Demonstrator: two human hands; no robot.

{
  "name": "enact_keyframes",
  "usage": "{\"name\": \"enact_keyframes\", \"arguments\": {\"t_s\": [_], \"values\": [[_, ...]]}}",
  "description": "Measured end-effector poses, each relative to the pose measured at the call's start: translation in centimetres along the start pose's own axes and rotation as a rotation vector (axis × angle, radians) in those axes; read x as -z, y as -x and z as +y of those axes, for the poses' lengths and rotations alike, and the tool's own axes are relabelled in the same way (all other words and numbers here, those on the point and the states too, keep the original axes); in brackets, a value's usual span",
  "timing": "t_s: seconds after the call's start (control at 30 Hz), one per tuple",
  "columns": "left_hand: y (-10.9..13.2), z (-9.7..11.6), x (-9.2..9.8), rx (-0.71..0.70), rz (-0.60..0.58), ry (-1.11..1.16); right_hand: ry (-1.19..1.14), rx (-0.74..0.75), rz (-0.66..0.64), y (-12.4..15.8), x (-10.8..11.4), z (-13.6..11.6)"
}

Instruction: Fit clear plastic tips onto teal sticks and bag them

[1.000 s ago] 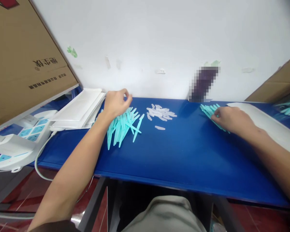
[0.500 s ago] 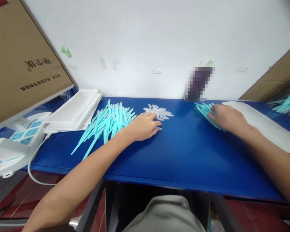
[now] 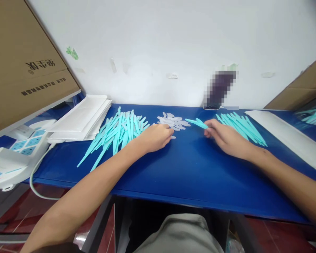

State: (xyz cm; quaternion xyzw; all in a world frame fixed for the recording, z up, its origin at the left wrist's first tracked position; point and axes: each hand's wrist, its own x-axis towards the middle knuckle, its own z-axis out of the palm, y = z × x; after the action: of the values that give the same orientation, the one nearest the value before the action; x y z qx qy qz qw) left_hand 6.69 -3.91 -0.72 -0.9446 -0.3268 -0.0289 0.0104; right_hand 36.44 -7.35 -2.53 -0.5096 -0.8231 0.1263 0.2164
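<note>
**Person at blue table (image 3: 189, 175) w/ teal sticks & small whitish pcs, one hand on each side**

White wall (image 3: 152, 42) fills the background; the table runs along its foot. Big cardboard box (image 3: 13, 56) at far L, printed w/ dark lettering. On the table's R side, a long white sheet (image 3: 287, 137) lies flat. At L, a stack of white packets (image 3: 77, 117), w/ a white-and-blue power strip (image 3: 13, 172) just beside it. Teal stick pile (image 3: 121, 130), loose & crisscrossed, sits L of centre; 2nd teal pile (image 3: 243, 128), neater, lies near the white sheet, partly behind the R arm. Dark pixelated object (image 3: 220, 89) stands against the wall.

R hand (image 3: 226, 138): thumb & fingers pinched tight on a slim teal piece (image 3: 197, 122), held above the table, tip pointing L; can't tell if 1 stick or 2. L hand (image 3: 158, 137): fingers curled in, at near edge of the whitish pcs (image 3: 172, 121), heaped mid-table; can't tell if it grips any. One loose whitish pc (image 3: 173, 137) lies by its fingertips.
</note>
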Motion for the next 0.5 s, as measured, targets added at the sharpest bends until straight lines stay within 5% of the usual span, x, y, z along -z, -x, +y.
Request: {"name": "enact_keyframes", "arguments": {"t_s": [0.2, 0.5], "values": [[-0.1, 0.3, -0.8, -0.192, 0.101, 0.428, 0.068, 0.099, -0.015, 0.0, -0.6, 1.0], [-0.4, 0.4, -1.5, -0.128, 0.131, 0.612, 0.067, 0.079, -0.047, -0.4, -0.7, 0.1]]}}
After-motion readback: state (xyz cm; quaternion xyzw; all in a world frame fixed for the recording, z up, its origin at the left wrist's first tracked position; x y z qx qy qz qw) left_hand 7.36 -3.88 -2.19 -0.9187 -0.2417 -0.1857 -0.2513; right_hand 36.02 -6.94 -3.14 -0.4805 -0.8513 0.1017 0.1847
